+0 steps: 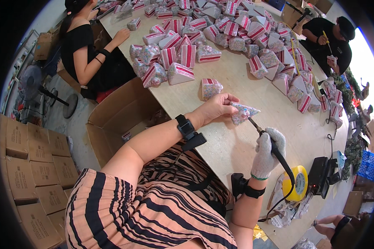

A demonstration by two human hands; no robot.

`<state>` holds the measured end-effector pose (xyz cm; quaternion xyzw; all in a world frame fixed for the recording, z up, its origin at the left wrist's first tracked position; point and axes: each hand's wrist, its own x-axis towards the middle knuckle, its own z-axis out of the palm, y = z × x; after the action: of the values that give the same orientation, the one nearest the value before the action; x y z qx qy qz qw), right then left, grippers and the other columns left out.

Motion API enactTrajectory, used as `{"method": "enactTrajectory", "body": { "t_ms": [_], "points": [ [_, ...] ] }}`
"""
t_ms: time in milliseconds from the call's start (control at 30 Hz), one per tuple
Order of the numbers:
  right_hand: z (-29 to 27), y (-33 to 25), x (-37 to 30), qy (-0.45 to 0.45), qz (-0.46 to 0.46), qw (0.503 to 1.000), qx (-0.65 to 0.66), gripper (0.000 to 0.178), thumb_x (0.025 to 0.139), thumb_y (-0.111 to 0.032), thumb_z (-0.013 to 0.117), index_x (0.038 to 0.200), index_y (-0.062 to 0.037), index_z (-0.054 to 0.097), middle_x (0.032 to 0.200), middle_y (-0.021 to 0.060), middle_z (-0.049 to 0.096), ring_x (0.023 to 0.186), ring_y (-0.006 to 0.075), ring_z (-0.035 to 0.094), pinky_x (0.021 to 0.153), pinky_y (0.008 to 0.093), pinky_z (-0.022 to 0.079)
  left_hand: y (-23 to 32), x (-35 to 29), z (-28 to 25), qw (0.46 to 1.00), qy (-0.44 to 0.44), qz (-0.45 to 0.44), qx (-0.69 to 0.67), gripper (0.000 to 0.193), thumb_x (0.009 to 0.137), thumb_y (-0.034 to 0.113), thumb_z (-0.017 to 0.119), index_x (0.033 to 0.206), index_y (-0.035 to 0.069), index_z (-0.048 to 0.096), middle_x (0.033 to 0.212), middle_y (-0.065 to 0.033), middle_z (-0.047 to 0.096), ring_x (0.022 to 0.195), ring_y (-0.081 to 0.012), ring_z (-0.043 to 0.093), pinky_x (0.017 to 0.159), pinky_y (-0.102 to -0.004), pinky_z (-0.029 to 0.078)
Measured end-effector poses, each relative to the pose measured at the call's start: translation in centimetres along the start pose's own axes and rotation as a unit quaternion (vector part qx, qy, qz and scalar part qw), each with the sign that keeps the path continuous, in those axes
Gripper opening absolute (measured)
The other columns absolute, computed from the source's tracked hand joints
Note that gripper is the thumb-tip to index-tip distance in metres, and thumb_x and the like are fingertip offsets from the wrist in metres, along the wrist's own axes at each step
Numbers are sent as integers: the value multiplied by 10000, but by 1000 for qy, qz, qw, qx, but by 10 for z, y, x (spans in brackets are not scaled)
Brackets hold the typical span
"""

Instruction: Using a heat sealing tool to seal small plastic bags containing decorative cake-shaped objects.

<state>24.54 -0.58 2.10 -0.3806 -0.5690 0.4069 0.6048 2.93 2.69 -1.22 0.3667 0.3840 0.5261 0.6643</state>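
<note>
My left hand (220,108) pinches a small triangular cake-slice ornament (242,113), its glittery, sprinkle-covered side turned up. In my right hand (270,151), which wears a white knitted glove, is a soldering iron (257,126) with a black cable. The iron's thin tip meets or nearly meets the ornament's lower edge; whether it touches I cannot tell. Just behind my left hand stands another cake-slice ornament (212,89) with pink and white layers on its side.
Many more cake slices (187,56) are heaped across the wooden table (187,97). Yellow tape (297,182) and a black power unit (321,176) lie at right. An open carton (112,112) stands at left. Two co-workers (81,54) (334,41) are at the table's far sides.
</note>
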Motion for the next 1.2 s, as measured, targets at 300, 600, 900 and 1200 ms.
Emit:
{"method": "enactTrajectory", "body": {
  "t_ms": [300,600,900,1200],
  "points": [
    [0,-3,1,-1,7,1000,-13,113,821,26,636,927,-2,611,916,65,621,748,110,559,676,257,475,1,-1,0,1000,-3,3,18,408,840,85,660,1181,-23,463,1037,-85,581,939,-133,602,813,-252,537],
    [0,0,5,-8,-46,998,-51,98,867,-67,622,950,-20,599,725,38,573,555,61,490,471,187,366,3,0,2,997,-6,6,80,433,826,106,666,1193,-14,469,1095,-96,576,992,-151,585,881,-283,494],
    [-2,-7,3,13,35,999,-24,99,809,15,639,905,0,628,884,51,616,763,99,544,693,253,466,8,-1,-2,991,-3,25,129,373,822,113,658,1144,-11,518,1020,-73,604,957,-130,585,846,-281,488],
    [-5,-15,10,116,-15,993,32,69,837,-35,593,900,-12,577,744,49,543,535,59,460,467,193,353,84,-1,-17,500,231,325,769,337,771,151,659,1052,-16,577,1096,-200,550,986,-344,574,845,-418,465]
  ]
}}
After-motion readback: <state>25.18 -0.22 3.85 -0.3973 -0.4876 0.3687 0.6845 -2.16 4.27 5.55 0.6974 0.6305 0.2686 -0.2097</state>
